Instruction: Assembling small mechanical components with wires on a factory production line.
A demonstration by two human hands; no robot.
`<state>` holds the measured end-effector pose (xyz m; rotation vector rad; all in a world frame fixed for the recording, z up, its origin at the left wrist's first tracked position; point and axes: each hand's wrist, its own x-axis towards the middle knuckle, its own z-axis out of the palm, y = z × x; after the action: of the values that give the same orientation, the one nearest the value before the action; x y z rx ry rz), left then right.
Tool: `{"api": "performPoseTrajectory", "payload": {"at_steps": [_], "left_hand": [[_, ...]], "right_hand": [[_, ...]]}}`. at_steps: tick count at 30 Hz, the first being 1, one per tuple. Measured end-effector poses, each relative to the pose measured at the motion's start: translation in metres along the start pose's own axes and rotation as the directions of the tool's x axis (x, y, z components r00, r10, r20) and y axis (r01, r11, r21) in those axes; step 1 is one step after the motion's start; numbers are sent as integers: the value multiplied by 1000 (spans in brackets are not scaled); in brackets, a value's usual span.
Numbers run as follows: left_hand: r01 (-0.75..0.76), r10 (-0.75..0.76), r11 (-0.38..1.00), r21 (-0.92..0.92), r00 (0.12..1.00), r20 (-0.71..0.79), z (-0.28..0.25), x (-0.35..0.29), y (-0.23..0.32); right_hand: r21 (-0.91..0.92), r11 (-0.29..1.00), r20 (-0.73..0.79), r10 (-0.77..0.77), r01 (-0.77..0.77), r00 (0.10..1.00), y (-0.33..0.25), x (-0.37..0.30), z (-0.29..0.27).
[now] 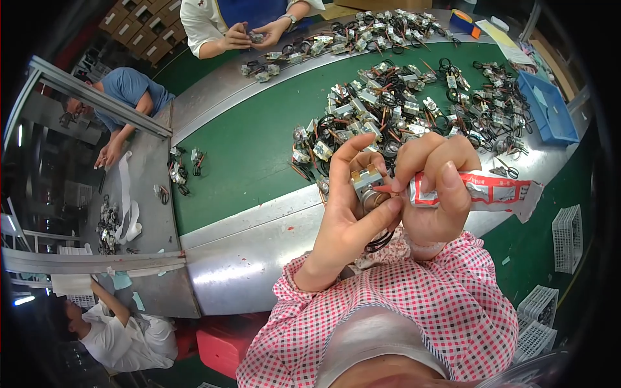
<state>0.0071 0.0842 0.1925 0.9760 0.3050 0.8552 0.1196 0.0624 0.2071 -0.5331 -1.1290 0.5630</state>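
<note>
My left hand [343, 223] is closed around a small metal part [367, 182] with a pale boxy body, brass-coloured tabs and a round fitting. Dark thin cable loops hang below that hand. Close on its right, my right hand [446, 171] grips a red-and-white tube-like packet [495, 192], whose crimped end sticks out to the right. A slim reddish tip [385, 189] lies between the two hands beside the metal part; whether it touches the part is hard to tell. Both hands are raised above the bench's near edge.
A large heap of similar parts with black cables [381, 103] covers the green-topped bench [246, 155]. A blue bin [550, 107] stands at the right. Across the bench a co-worker's hands [259, 35] hold a part. White baskets [567, 239] sit on the floor at right.
</note>
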Motion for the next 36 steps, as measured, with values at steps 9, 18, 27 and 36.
{"api": "performPoseTrajectory", "payload": {"at_steps": [9, 18, 27, 36], "left_hand": [[-13, 13, 1000, 3, 1000, -13, 0, 1, 0], [-14, 14, 1000, 0, 1000, -2, -2, 2, -2], [-7, 7, 999, -39, 1000, -4, 1, 9, -7], [-48, 61, 998, 41, 910, -409, -75, 15, -28]], "right_hand": [[-45, 999, 1, -26, 26, 1000, 2, 1, 1], [-132, 989, -19, -64, 61, 998, 5, -6, -2], [-57, 984, -46, -174, 171, 984, 8, -4, -7], [-10, 950, -216, -308, 313, 927, 28, -31, -17]]}}
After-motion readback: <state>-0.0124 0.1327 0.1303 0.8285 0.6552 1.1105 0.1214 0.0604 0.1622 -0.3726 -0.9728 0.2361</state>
